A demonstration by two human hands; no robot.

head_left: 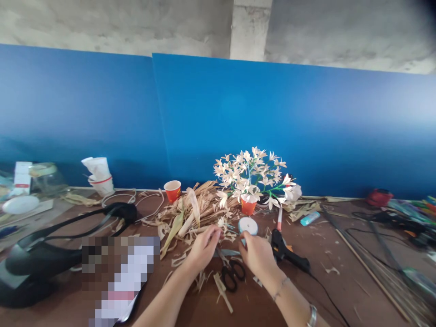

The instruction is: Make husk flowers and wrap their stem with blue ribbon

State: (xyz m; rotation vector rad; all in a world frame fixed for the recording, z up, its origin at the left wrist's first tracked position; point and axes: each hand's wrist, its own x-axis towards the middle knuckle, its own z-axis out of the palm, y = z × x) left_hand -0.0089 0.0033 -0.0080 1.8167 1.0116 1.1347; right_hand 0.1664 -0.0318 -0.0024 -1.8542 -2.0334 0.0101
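Note:
My left hand (pixel 203 247) is closed in a pinch on a small piece of dried husk at the edge of a pile of dried corn husks (pixel 190 209). Close beside it, my right hand (pixel 258 254) has its fingers curled near a small white tape roll (pixel 248 225); what it holds I cannot make out. Black-handled scissors (pixel 231 271) lie on the brown table between my wrists. A black glue gun (pixel 288 254) lies just right of my right hand. Behind the hands, an orange cup holds a bouquet of white husk flowers (pixel 252 177).
A second orange cup (pixel 172 190) and stacked white paper cups (pixel 98 175) stand at the back by the blue wall. A black bag (pixel 37 259) lies at the left. Thin sticks (pixel 374 268) and cables (pixel 391 218) cover the right side. Husk scraps litter the table.

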